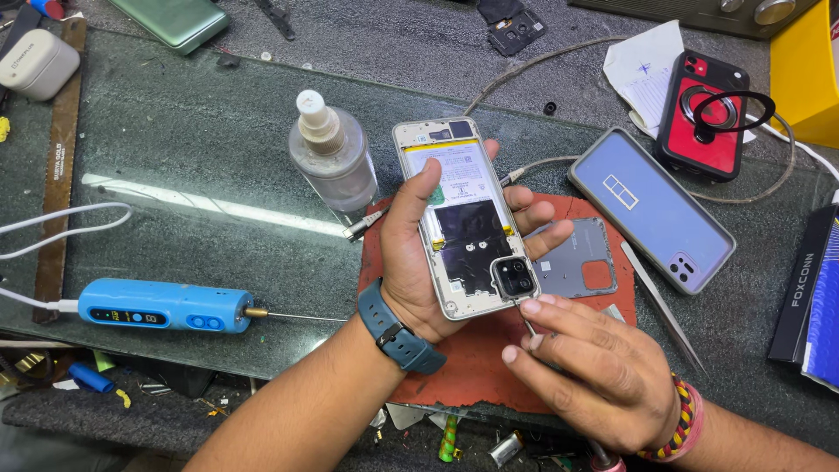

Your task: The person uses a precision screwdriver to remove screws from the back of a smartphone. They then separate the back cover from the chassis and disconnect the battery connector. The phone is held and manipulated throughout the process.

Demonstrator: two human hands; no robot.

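Note:
My left hand (419,253) holds an opened phone (454,210) with its back cover off, showing a white battery, black shielding and a square camera module (513,276). My thumb rests across the battery. My right hand (585,367) is closed around a thin metal tool whose tip (527,322) sits just below the camera module at the phone's lower corner. A blue watch sits on my left wrist and beaded bands on the right wrist.
A red mat (472,367) lies under my hands with a grey inner plate (581,262) on it. Nearby are a clear liquid bottle (332,153), a blue electric screwdriver (162,306), tweezers (664,306), a lilac phone (651,210) and a red-cased phone (703,114).

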